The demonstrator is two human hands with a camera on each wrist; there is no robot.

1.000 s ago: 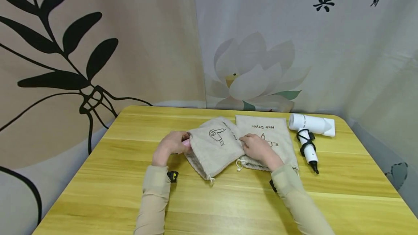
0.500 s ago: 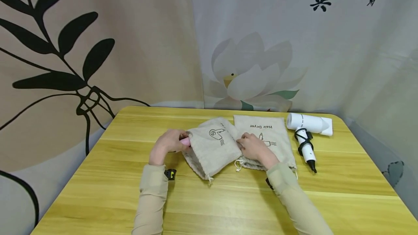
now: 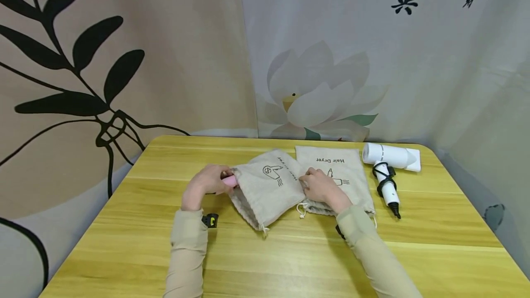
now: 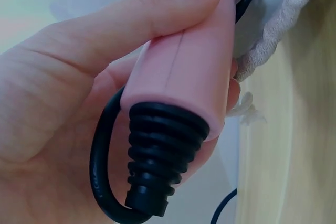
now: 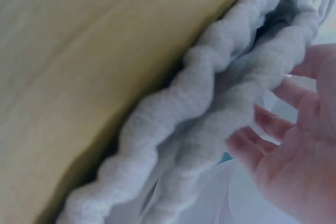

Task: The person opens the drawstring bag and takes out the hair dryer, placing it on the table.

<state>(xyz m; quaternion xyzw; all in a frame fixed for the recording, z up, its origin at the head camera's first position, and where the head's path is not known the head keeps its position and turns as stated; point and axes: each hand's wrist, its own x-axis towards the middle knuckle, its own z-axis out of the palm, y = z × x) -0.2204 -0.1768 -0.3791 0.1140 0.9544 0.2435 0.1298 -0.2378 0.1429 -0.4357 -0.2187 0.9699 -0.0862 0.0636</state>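
In the head view, my left hand [image 3: 208,185] grips the pink handle of a hair dryer [image 3: 229,180] that sticks out of the mouth of a linen drawstring bag [image 3: 269,192]. The left wrist view shows the thumb along the pink handle [image 4: 184,77], with its black ribbed cord guard and cord loop; the dryer's head is hidden in the bag. My right hand [image 3: 325,190] pinches the far right edge of this bag, its forearm reaching over a second linen bag [image 3: 354,164]. The right wrist view shows a bag's gathered mouth [image 5: 210,98] near the fingers.
A white hair dryer [image 3: 391,157], its cord wound round the handle, lies at the back right beside the second bag, which is marked "Hair Dryer". Everything rests on a wooden table [image 3: 256,266]. A printed curtain [image 3: 198,59] hangs behind.
My left hand has shifted a little left, and slightly more of the pink handle shows outside the bag. My right hand stays at the bag's edge. The head view has turned slightly.
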